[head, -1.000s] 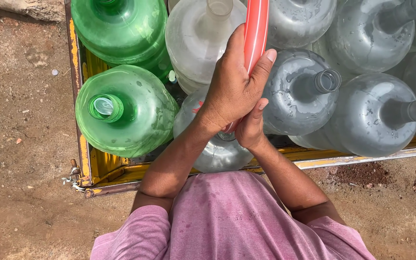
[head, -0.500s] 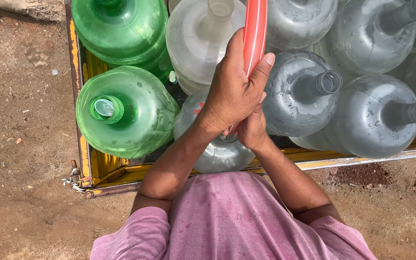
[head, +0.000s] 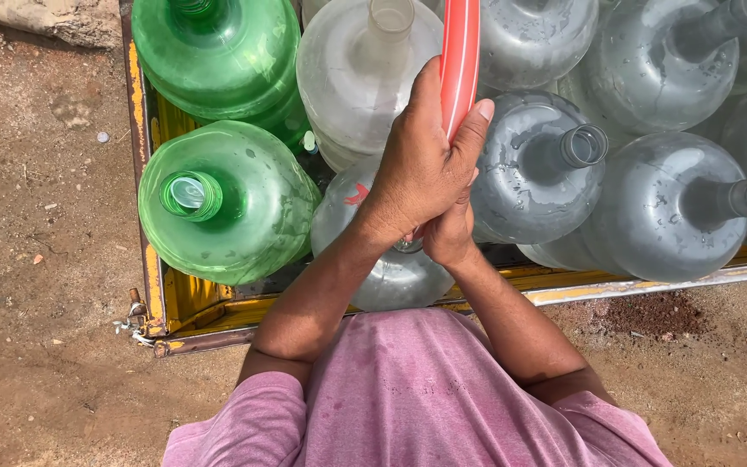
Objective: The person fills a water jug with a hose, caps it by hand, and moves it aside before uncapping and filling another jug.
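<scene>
Over the clear jug [head: 395,268], the left hand [head: 421,173] grips the red hose [head: 460,60]. Beneath it, the right hand [head: 450,232] touches the jug's neck; its grip is hidden.

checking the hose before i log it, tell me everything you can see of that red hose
The red hose is a smooth, glossy tube, plastic by its look, coming down from the top edge over the clear jugs. The left hand wraps around it, thumb along its right side; the right hand sits just below. Its lower end is hidden behind the hands.
</scene>
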